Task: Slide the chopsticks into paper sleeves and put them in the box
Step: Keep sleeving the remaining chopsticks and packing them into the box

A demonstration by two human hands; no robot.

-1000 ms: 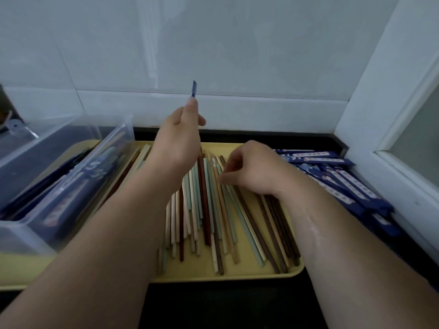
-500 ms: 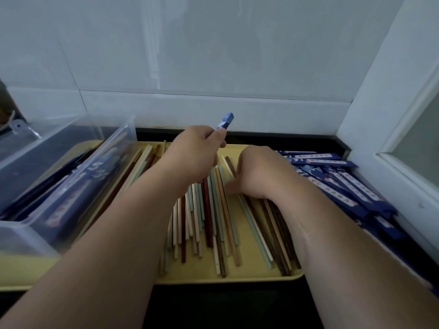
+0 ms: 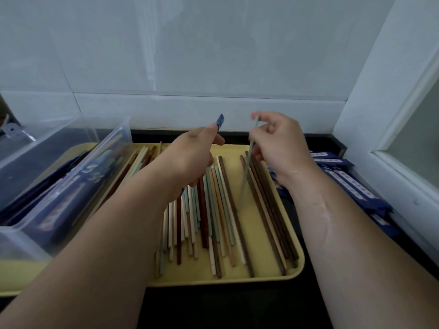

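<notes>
Hands meet above the far edge of the tray (image 3: 213, 281). The left hand (image 3: 192, 150) pinches a blue sleeve (image 3: 221, 119). The right hand (image 3: 280, 143) grips a pale green chopstick (image 3: 248, 162) near its top, tilted, with its low end over the tray. Loading looks about to start: the tip must find the sleeve's mouth. Loose chopsticks (image 3: 213, 210) cover the tray. The box (image 3: 71, 176) sits at its left edge and spare sleeves (image 3: 351, 186) lie past its right.
</notes>
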